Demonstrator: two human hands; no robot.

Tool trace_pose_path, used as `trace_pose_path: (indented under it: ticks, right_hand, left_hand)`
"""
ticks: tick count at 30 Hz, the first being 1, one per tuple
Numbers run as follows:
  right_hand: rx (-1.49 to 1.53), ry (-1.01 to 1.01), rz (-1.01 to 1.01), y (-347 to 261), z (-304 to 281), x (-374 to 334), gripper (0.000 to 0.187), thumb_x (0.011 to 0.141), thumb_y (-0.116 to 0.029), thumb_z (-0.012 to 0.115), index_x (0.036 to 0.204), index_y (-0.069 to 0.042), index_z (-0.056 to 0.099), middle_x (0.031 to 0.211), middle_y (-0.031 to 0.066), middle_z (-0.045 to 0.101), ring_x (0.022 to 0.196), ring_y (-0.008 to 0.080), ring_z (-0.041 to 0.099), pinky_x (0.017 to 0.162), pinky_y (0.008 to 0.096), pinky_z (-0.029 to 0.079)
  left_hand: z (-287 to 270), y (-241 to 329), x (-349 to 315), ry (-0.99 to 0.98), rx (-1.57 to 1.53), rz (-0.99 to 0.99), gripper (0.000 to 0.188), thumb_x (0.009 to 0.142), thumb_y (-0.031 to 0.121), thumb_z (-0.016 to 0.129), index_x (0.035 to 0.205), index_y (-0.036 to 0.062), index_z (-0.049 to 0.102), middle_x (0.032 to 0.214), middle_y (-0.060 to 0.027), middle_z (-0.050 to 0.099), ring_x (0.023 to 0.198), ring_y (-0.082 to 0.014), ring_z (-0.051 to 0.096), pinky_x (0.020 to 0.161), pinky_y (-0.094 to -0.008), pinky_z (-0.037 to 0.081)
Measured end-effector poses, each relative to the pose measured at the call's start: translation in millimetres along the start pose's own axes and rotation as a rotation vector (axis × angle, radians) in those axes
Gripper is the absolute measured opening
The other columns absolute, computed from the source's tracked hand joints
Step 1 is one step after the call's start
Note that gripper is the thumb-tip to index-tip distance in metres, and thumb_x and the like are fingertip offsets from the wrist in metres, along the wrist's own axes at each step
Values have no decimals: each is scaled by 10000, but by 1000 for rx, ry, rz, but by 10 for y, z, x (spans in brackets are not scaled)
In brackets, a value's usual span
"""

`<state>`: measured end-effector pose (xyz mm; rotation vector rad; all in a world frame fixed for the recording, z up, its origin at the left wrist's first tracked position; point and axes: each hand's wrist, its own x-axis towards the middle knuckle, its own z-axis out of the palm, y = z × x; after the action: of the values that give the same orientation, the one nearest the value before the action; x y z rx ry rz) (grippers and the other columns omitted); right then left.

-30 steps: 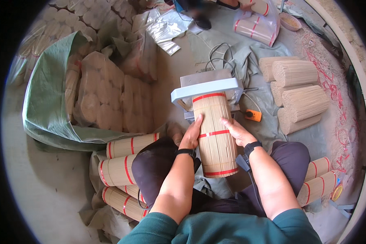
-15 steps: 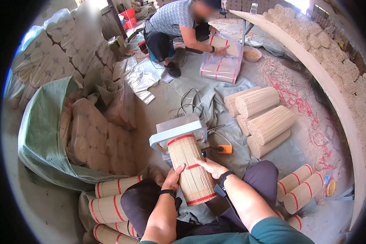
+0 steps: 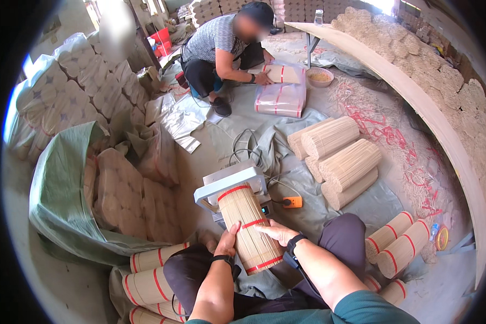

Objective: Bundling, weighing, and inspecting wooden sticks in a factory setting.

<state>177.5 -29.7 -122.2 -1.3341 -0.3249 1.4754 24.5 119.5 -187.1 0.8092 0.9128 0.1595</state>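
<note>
My left hand (image 3: 227,241) and right hand (image 3: 279,233) clamp 1 bundle (image 3: 247,211) from both sides. It is a ridged cylinder of thin, pale sticks (image 3: 260,248) with 3 smooth red bands (image 3: 255,222), slanting in front of me, its far end at the pale, rounded frame (image 3: 221,186) of 1 boxy grey machine (image 3: 227,170). Ahead to the right lie 5 plain rolls (image 3: 353,162); 4 banded rolls (image 3: 405,249) lie at my right, at least 4 more at my left. 1 orange socket (image 3: 292,202) sits near the machine. Farther off, 1 co-worker (image 3: 213,51) crouches by clear, glossy plastic (image 3: 278,101).
</note>
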Motion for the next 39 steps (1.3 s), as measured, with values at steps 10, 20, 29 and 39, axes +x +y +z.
trace_pose_path:
  ticks: [10,20,29,39]
  right_hand:
    - [-28,29,-24,-17,12,48,769,766,-448,724,1328,-14,428,1252,133,553,1150,208,530,976,361,414]
    - [-60,-113,-28,190,-131,220,877,790,-486,698,1396,-18,270,1318,139,472,1217,219,454,1000,370,393]
    - [-156,9,-56,108,-16,-180,840,777,-432,733,1352,12,311,1259,156,509,1177,230,488,985,386,411]
    - [-38,9,-259,434,-368,-989,1009,736,-450,765,1395,0,148,1331,148,399,1248,237,383,1050,377,329]
  left_hand:
    - [-70,-44,50,-45,-4,31,828,755,501,705,1346,9,398,1269,-141,542,1152,-269,522,1001,-387,387]
    - [90,-30,-1,-49,10,58,806,757,481,715,1338,16,406,1253,-135,553,1133,-264,536,989,-383,401]
    - [278,-57,-414,-104,-47,145,813,755,488,716,1333,11,401,1237,-133,554,1126,-252,534,982,-384,409]
    - [994,-141,-996,-199,-5,277,614,760,287,744,1206,-21,458,1111,-110,578,1007,-207,561,900,-364,453]
